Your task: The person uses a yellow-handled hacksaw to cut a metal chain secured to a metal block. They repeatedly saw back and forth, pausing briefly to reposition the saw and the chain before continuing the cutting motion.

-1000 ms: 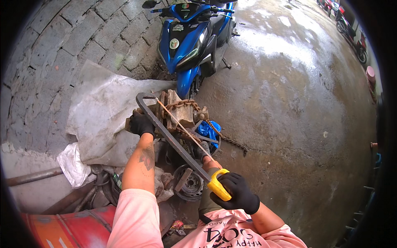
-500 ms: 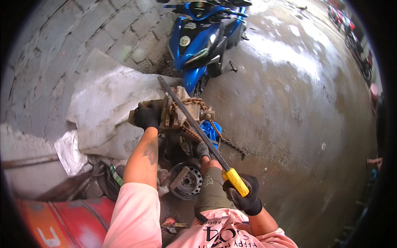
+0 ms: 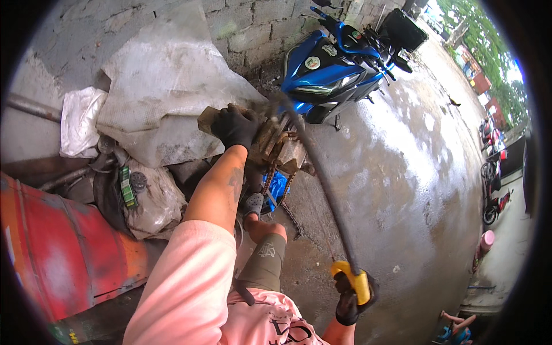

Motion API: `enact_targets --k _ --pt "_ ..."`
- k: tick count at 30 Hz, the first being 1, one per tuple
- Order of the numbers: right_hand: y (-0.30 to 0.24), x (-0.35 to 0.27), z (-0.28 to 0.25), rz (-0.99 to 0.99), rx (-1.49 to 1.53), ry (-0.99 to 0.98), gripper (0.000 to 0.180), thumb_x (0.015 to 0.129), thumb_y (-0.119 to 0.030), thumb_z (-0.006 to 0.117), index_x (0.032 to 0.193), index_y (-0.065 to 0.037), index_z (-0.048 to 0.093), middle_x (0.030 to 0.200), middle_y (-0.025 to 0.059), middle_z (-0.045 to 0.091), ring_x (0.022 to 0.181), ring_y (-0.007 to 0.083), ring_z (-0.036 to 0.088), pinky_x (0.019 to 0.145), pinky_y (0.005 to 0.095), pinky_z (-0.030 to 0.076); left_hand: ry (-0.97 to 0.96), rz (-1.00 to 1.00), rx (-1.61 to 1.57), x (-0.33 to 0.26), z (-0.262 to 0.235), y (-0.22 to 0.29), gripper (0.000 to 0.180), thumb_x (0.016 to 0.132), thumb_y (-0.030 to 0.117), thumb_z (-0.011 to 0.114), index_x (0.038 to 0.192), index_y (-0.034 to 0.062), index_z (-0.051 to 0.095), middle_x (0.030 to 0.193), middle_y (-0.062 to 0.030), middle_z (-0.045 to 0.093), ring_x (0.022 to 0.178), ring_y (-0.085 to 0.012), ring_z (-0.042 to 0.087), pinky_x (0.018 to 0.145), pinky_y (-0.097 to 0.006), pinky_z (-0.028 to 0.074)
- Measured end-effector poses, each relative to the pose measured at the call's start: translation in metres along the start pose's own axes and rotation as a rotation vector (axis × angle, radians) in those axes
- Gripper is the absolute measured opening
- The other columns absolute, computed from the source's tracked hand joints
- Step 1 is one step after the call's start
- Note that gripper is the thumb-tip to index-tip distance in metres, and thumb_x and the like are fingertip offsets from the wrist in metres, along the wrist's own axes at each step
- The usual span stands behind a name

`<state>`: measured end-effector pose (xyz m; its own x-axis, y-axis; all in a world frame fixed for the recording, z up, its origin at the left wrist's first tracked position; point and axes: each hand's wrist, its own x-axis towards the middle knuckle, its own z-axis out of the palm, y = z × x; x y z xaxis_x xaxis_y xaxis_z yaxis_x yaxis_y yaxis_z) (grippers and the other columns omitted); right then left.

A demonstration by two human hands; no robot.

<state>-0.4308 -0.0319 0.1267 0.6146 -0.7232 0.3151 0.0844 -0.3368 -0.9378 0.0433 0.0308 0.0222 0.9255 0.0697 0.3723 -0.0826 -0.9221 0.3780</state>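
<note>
My right hand [image 3: 355, 294], in a black glove, grips the yellow handle of a hacksaw [image 3: 325, 181]. Its long dark frame slants up to the far left, blurred at the far end, over a rusty vise [image 3: 287, 152] wrapped with chain [image 3: 269, 177]. My left hand [image 3: 236, 126], gloved too, is closed over a brownish block-like piece [image 3: 207, 119] that sticks out to its left, beside the vise. The fingers hide much of that piece. Where the blade meets the work is too blurred to make out.
A blue scooter [image 3: 328, 72] stands just beyond the vise. Plastic sheeting [image 3: 167, 86] drapes at the left by the block wall. A red drum [image 3: 69, 247] lies near left, beside a stuffed bag [image 3: 152, 201]. Under the vise is a blue plastic bag [image 3: 277, 192]. Wet concrete [image 3: 414, 190] spreads right.
My view has turned, so the scooter and vise appear farther right. The hacksaw has swung steeper, its handle now lower and farther right. My left hand still grips the block.
</note>
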Motion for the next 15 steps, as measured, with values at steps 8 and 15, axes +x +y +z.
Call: enact_targets --k 8,15 --pt "0.014 0.003 -0.011 -0.028 -0.004 0.125 0.06 0.095 -0.059 0.065 0.083 -0.001 0.063 0.07 0.0061 0.062 0.064 0.0173 0.063 0.062 0.0319 0.051 -0.094 -0.002 -0.025 0.002 -0.002 0.003 0.063 0.083 0.055 0.06 0.123 0.006 0.065 0.11 -0.0189 0.07 0.102 -0.0383 0.069 0.086 -0.055 0.052" --pt "0.029 0.009 0.012 -0.044 0.038 0.087 0.053 0.096 -0.051 0.066 0.084 0.001 0.064 0.073 0.0078 0.066 0.065 0.0175 0.064 0.061 0.0309 0.05 0.027 0.02 -0.016 -0.001 0.001 0.002 0.052 0.081 0.049 0.063 0.106 0.0039 0.067 0.104 -0.019 0.07 0.097 -0.0378 0.07 0.081 -0.055 0.052"
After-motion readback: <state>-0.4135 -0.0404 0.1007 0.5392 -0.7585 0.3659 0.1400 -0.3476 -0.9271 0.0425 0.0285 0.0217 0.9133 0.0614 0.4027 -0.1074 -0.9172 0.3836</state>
